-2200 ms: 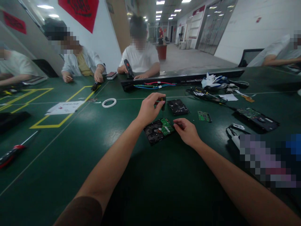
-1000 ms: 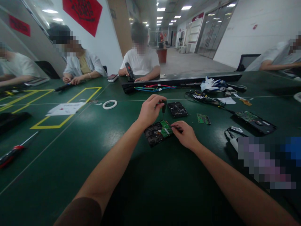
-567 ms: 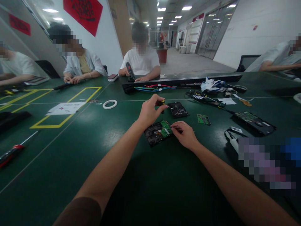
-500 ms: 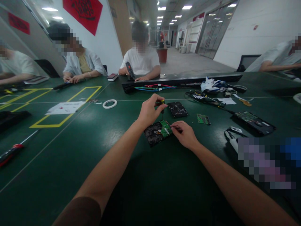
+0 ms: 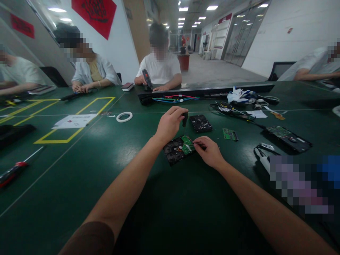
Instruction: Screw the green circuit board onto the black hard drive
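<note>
My left hand [image 5: 172, 123] grips the dark handle of a small screwdriver [image 5: 185, 120], which stands upright. Its thin shaft reaches down to the far edge of the green circuit board on a hard drive [image 5: 175, 150]. That drive lies on the green table [image 5: 127, 198], black casing to the left and board to the right. With its fingers bent together, my right hand [image 5: 208, 150] holds the drive's right edge. Just beyond the two hands lies a second hard drive [image 5: 201, 123]. A loose green circuit board [image 5: 230, 134] rests to the right of it.
A long black panel [image 5: 207, 92] with coloured wires crosses the table's far side. Cables and white gloves [image 5: 237, 95] lie at its right end. Another drive [image 5: 288, 137] is on the right, a white tape roll [image 5: 124, 117] and a red-handled screwdriver [image 5: 16, 171] left. Co-workers sit around.
My left fingers have shifted on the screwdriver handle, and its yellow marking no longer shows. The drive and my right hand stay in place.
</note>
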Tool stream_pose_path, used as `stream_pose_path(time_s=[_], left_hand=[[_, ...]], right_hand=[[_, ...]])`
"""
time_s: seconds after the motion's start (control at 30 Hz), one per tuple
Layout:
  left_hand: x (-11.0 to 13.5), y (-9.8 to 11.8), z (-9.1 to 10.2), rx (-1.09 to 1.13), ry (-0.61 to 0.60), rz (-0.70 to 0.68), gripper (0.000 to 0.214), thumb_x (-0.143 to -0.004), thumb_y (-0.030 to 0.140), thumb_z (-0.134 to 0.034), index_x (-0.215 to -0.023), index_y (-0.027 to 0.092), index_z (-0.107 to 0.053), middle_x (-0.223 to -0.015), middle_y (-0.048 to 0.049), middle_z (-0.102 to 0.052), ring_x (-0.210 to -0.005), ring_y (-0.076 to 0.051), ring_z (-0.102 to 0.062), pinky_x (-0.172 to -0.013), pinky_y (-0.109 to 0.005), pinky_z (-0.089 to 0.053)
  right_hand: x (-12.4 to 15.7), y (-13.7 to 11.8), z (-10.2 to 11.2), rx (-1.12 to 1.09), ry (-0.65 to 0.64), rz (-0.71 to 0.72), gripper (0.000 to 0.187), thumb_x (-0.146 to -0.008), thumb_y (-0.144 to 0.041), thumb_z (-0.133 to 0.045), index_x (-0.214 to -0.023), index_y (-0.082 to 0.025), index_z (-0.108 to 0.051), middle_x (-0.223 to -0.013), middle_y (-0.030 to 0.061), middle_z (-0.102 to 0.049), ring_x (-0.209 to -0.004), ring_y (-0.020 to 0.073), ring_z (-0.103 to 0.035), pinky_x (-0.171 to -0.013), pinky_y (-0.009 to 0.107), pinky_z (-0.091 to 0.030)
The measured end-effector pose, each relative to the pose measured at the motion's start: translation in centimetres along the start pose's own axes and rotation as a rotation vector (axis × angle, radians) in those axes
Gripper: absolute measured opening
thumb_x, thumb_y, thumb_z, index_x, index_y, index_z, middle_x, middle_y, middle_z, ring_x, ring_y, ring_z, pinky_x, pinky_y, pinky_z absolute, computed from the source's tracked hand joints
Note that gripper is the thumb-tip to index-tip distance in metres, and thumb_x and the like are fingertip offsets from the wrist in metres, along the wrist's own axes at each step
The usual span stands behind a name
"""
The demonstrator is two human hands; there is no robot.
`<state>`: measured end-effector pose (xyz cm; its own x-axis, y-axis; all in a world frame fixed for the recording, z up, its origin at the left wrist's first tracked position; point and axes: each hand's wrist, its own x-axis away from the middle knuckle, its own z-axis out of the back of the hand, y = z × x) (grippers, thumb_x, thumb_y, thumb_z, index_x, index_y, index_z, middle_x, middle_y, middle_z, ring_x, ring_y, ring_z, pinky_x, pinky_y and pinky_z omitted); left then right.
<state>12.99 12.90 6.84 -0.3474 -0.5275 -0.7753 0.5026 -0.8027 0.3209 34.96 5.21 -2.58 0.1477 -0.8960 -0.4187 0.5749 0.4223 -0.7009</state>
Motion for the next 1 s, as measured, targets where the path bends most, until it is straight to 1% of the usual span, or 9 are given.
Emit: stream_pose_path(time_s=[0.1,0.17,0.27,0.4,0.47,0.53,0.7,0.87,1.0], left_hand=[[0.1,-0.1,-0.1,0.027,-0.011,0.001,0.028,-0.097,0.010,-0.057,-0.121,0.021,-0.066,-0.121,-0.0064,-0.072,-0.112,-0.018,-0.068,-0.100,-0.035,-0.055],[0.2,-0.1,-0.2,0.042,-0.003,0.010,0.026,-0.096,0.013,-0.063,-0.120,0.021,-0.065,-0.119,-0.0059,-0.074,-0.109,-0.018,-0.070,-0.098,-0.035,-0.056],[0.3,-0.2,-0.5,0.074,0.017,0.038,0.024,-0.092,0.020,-0.071,-0.114,0.021,-0.063,-0.114,-0.0057,-0.075,-0.101,-0.018,-0.072,-0.094,-0.036,-0.059],[0.4,-0.5,-0.9,0.190,0.031,0.083,0.028,-0.088,0.025,-0.077,-0.107,0.021,-0.056,-0.118,-0.0077,-0.073,-0.102,-0.018,-0.073,-0.092,-0.036,-0.060],[0.5,-0.7,-1.0,0.228,0.035,0.095,0.028,-0.089,0.024,-0.076,-0.106,0.021,-0.054,-0.118,-0.0081,-0.072,-0.102,-0.017,-0.073,-0.090,-0.035,-0.061],[0.4,-0.8,-1.0,0.211,0.035,0.091,0.026,-0.090,0.021,-0.073,-0.107,0.021,-0.054,-0.119,-0.0081,-0.071,-0.100,-0.017,-0.072,-0.089,-0.035,-0.061],[0.2,-0.6,-0.5,0.116,0.033,0.004,0.019,-0.092,0.013,-0.066,-0.109,0.020,-0.060,-0.119,-0.0076,-0.066,-0.107,-0.018,-0.065,-0.086,-0.033,-0.060],[0.0,-0.3,-0.1,0.048,0.034,-0.024,0.023,-0.093,0.010,-0.063,-0.112,0.022,-0.065,-0.113,-0.0057,-0.061,-0.099,-0.017,-0.063,-0.088,-0.035,-0.057],[0.0,-0.1,-0.1,0.042,0.023,-0.029,0.025,-0.094,0.008,-0.060,-0.114,0.023,-0.067,-0.113,-0.0052,-0.064,-0.100,-0.016,-0.063,-0.091,-0.034,-0.056]], right_hand=[[0.0,-0.1,0.0,0.010,-0.008,-0.009,0.015,-0.095,-0.029,-0.063,-0.104,-0.023,-0.074,-0.109,0.0078,-0.068,-0.089,0.0207,-0.069,-0.079,0.038,-0.059],[0.0,-0.2,0.1,0.010,-0.006,-0.012,0.015,-0.095,-0.029,-0.063,-0.103,-0.023,-0.074,-0.109,0.0077,-0.068,-0.089,0.0207,-0.069,-0.079,0.038,-0.059],[0.0,-0.3,0.0,0.012,-0.001,-0.013,0.014,-0.094,-0.028,-0.063,-0.103,-0.023,-0.073,-0.108,0.0076,-0.068,-0.088,0.0206,-0.070,-0.079,0.038,-0.059],[0.0,-0.2,0.0,0.005,-0.005,-0.009,0.014,-0.095,-0.028,-0.063,-0.104,-0.023,-0.073,-0.110,0.0076,-0.067,-0.090,0.0204,-0.070,-0.079,0.038,-0.059],[0.0,-0.2,0.0,0.007,-0.004,-0.006,0.014,-0.095,-0.028,-0.063,-0.103,-0.023,-0.073,-0.111,0.0076,-0.068,-0.090,0.0204,-0.071,-0.079,0.038,-0.060],[0.1,-0.1,-0.1,0.003,0.003,-0.005,0.014,-0.095,-0.028,-0.063,-0.103,-0.023,-0.073,-0.110,0.0077,-0.068,-0.089,0.0203,-0.071,-0.079,0.038,-0.060],[0.0,0.1,-0.1,-0.011,0.010,0.002,0.015,-0.095,-0.029,-0.062,-0.103,-0.023,-0.073,-0.109,0.0078,-0.068,-0.089,0.0204,-0.071,-0.078,0.038,-0.060],[0.0,0.3,-0.1,-0.006,-0.003,0.000,0.014,-0.095,-0.030,-0.063,-0.103,-0.023,-0.073,-0.110,0.0075,-0.068,-0.090,0.0205,-0.070,-0.078,0.038,-0.059],[0.0,0.1,-0.1,-0.006,-0.004,-0.001,0.015,-0.095,-0.029,-0.063,-0.105,-0.024,-0.073,-0.110,0.0074,-0.068,-0.091,0.0202,-0.070,-0.079,0.037,-0.059]])
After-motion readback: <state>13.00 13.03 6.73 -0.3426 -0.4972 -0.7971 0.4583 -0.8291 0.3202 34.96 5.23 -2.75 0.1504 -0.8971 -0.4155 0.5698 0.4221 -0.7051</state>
